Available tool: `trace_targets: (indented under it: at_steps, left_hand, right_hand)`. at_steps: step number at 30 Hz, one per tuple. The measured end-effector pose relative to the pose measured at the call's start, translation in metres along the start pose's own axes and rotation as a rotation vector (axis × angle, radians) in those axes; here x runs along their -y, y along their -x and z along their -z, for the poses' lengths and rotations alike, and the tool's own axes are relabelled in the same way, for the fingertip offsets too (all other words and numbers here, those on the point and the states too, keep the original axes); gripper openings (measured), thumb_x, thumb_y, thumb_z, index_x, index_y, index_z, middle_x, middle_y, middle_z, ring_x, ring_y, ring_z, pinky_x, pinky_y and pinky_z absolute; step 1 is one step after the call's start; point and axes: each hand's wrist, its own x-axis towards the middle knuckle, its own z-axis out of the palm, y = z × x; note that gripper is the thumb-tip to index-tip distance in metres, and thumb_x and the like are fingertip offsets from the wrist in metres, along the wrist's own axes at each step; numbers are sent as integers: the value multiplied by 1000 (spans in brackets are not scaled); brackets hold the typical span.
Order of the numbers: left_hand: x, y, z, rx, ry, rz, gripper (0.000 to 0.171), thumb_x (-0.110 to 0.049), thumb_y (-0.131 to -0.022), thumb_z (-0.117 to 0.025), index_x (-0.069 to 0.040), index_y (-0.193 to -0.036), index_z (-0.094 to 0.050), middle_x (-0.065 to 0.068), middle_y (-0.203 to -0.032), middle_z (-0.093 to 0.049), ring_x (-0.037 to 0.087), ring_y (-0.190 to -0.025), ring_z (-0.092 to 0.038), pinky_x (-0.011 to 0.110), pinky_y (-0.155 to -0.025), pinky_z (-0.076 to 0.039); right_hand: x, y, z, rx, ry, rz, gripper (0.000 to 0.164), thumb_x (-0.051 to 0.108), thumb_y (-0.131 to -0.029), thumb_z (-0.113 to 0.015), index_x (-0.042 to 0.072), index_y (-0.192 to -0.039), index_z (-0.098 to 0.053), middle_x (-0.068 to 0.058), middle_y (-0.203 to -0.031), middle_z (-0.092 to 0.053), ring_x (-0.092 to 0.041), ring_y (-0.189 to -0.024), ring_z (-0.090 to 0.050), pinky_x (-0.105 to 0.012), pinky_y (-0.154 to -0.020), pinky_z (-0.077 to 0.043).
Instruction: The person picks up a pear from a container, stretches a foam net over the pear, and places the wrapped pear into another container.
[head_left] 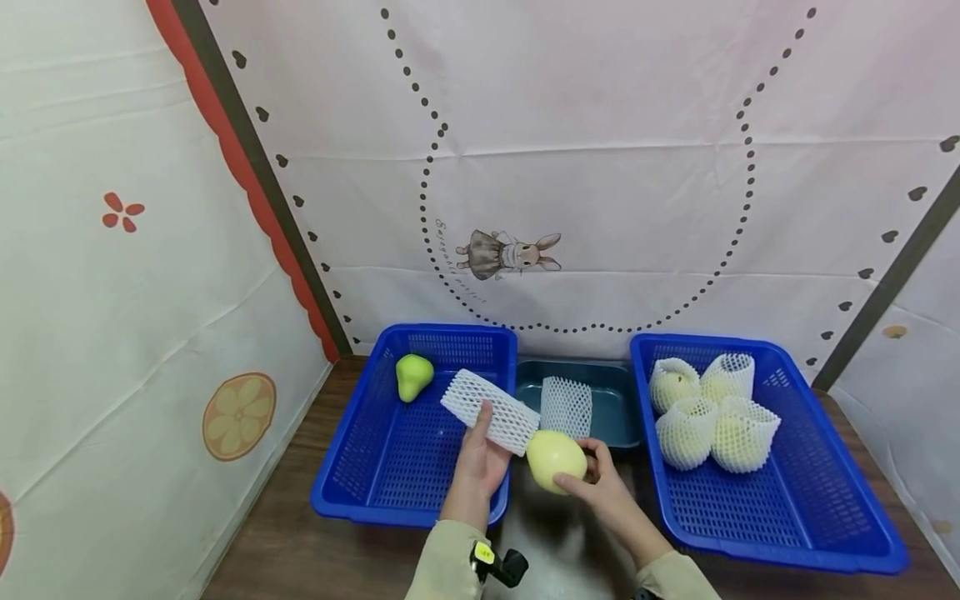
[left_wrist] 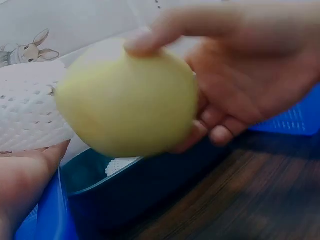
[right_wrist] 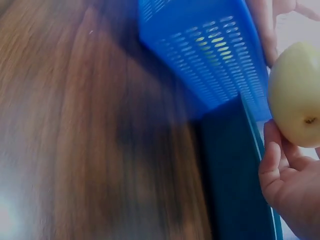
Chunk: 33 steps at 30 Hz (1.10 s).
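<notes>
My left hand (head_left: 480,462) holds a white foam net sleeve (head_left: 491,412), thumb on top, over the right side of the left blue basket (head_left: 408,512). Pinched between the thumb and fingers of my right hand (head_left: 603,487) is a pale yellow pear (head_left: 556,461). Its narrow stem end points at the sleeve's near opening in the left wrist view, where the pear (left_wrist: 127,100) meets or overlaps the sleeve (left_wrist: 30,110); whether any of it is inside I cannot tell. The right wrist view shows the pear (right_wrist: 297,95) with its blossom end facing the camera.
A green pear (head_left: 413,377) lies in the left basket. Between the baskets stands a dark teal tray (head_left: 617,408) with another foam sleeve (head_left: 566,407) in it. The right blue basket (head_left: 795,554) holds several sleeved fruits (head_left: 686,433) toward its back left. A cloth wall rises behind.
</notes>
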Motion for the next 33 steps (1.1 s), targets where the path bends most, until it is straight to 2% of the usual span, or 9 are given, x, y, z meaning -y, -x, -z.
trace_targets:
  at_steps: [5,7,10,14,21,24,26,29,33]
  left_hand:
    - [3,2,-1,14,-100,-30,67,-18,-93,-57,-6,-145,-17,16,-139,-38,24,-123,-43,36,-100,-35]
    - [4,2,-2,39,-150,-46,71,-15,-90,-60,-6,-145,-16,18,-142,-34,25,-124,-42,35,-100,-35]
    - [7,3,-3,67,-245,-72,73,-9,-86,-63,-3,-143,-18,18,-138,-38,24,-119,-46,34,-98,-37]
    - [9,3,-5,90,-330,-99,72,-5,-81,-65,1,-139,-22,19,-131,-44,22,-112,-50,33,-95,-40]
    - [10,5,-8,183,-519,-161,82,-1,-77,-70,1,-140,-19,22,-135,-39,25,-119,-44,30,-96,-39]
    - [9,7,-8,203,-609,-146,87,-4,-74,-75,-3,-140,-20,18,-134,-41,24,-119,-44,28,-96,-37]
    - [9,8,-8,221,-661,-137,87,-6,-72,-78,-6,-140,-22,16,-133,-44,24,-117,-44,31,-98,-36]
    - [9,9,-9,235,-749,-130,91,-13,-71,-80,-13,-141,-22,10,-132,-45,22,-116,-45,35,-100,-34]
    - [10,9,-9,248,-818,-129,94,-18,-70,-82,-19,-143,-21,5,-131,-46,21,-114,-47,38,-100,-35]
  right_hand:
    - [11,-2,-5,11,-42,-28,60,23,-87,-61,5,-133,-26,-20,-121,-51,-22,-96,-49,-36,-77,-42]
    - [15,-3,-7,18,-60,-27,59,24,-88,-59,5,-134,-27,-20,-120,-51,-21,-94,-50,-36,-77,-42]
    - [18,-5,-10,30,-109,-40,59,25,-89,-57,5,-135,-27,-20,-120,-51,-20,-91,-52,-36,-78,-42]
    - [21,-8,-14,43,-217,-64,56,26,-91,-55,5,-136,-29,-19,-119,-49,-20,-89,-52,-34,-79,-42]
    - [26,-12,-15,75,-362,-65,58,21,-91,-56,6,-141,-31,-16,-128,-42,-20,-97,-51,-32,-83,-43]
    - [30,-13,-15,127,-491,-55,54,17,-94,-48,4,-142,-27,-14,-131,-40,-20,-104,-48,-33,-88,-41]
    - [33,-13,-15,148,-564,-61,50,21,-97,-42,3,-141,-27,-12,-130,-42,-21,-106,-47,-34,-91,-39]
    - [38,-15,-18,137,-571,-86,53,36,-99,-38,2,-138,-29,-9,-123,-48,-19,-105,-48,-33,-91,-39]
    - [43,-18,-23,89,-496,-128,64,48,-94,-46,1,-136,-34,-6,-114,-54,-15,-99,-53,-30,-86,-43]
